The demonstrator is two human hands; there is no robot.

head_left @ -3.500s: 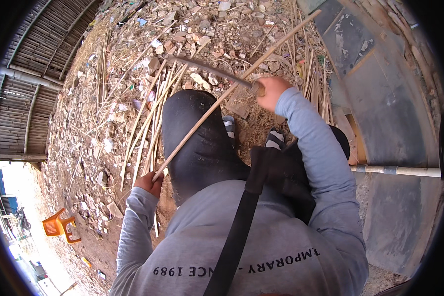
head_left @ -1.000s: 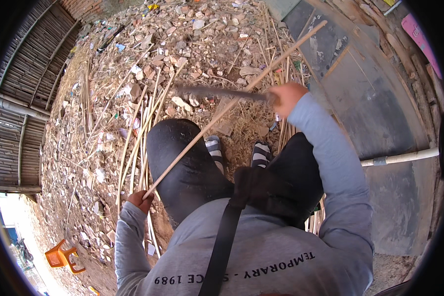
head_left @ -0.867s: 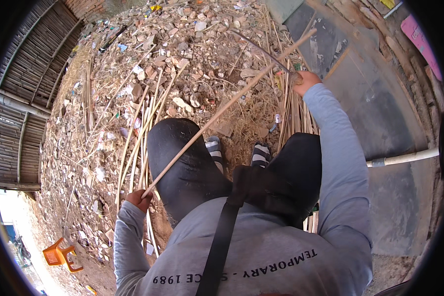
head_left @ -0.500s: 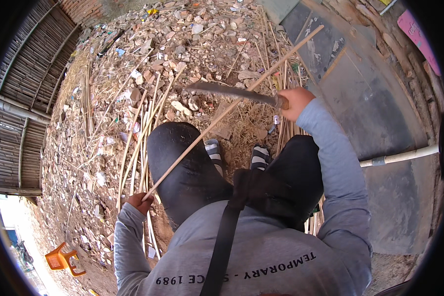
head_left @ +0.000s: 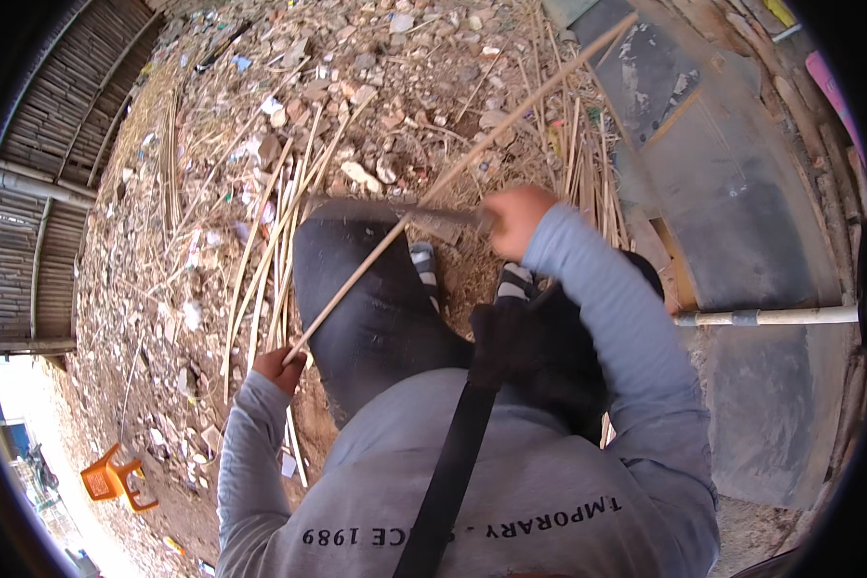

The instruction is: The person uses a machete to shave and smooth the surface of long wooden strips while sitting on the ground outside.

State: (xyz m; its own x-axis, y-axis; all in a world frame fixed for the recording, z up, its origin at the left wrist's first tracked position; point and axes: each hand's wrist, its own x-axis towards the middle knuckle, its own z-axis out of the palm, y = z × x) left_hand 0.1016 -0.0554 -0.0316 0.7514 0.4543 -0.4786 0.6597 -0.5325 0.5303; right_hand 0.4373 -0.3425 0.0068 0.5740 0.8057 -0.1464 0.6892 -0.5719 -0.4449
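Note:
My left hand (head_left: 280, 369) is closed round the lower end of a long, thin bamboo strip (head_left: 361, 273), which slants up to the far right across my left thigh. My right hand (head_left: 519, 222) grips a machete by its handle, in front of my knees. The machete's dark blade (head_left: 376, 209), smeared by motion, points left and crosses the strip just beyond my left knee. Whether the blade presses on the strip I cannot tell. My fingers hide the handle.
Several split bamboo strips (head_left: 277, 231) lie left of my left knee, and more (head_left: 588, 154) lie beyond my right knee. Stony rubble covers the ground. Dark flat sheets (head_left: 756, 222) and a pale pole (head_left: 780, 316) are at right. An orange plastic chair (head_left: 116, 479) stands at lower left.
My right hand has drawn the machete left and toward me, so its blade crosses the strip nearer my left hand. My left hand keeps its hold on the strip.

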